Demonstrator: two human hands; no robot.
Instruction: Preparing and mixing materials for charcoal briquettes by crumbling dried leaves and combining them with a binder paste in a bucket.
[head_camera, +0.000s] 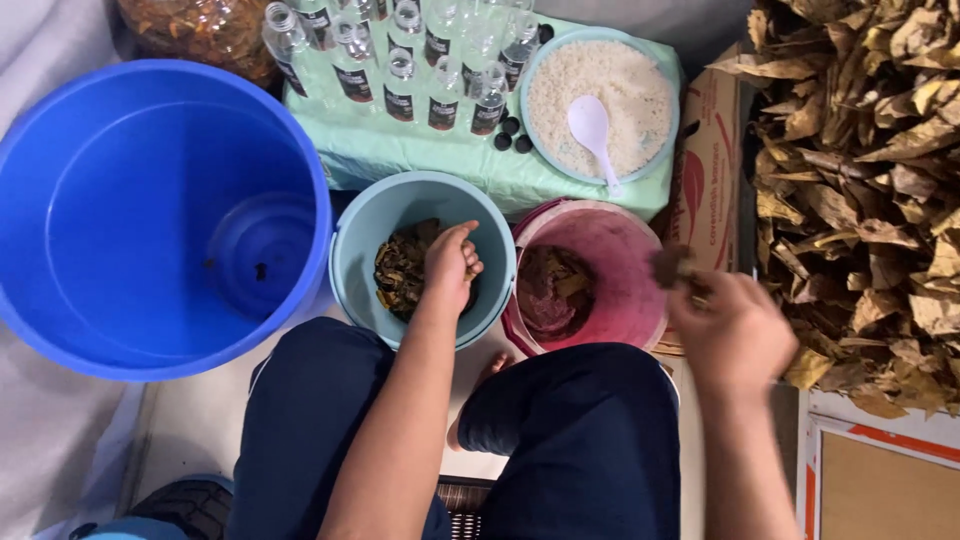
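Teal bucket (350, 250) holds the left hand (452, 262) — grip pinching leaf bits (400, 270); right hand (730, 330) pinches a brown leaf (668, 264).

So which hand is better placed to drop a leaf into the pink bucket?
The right hand: it holds a brown leaf piece beside the round pink plastic bucket; the left hand is in the light-blue bucket.
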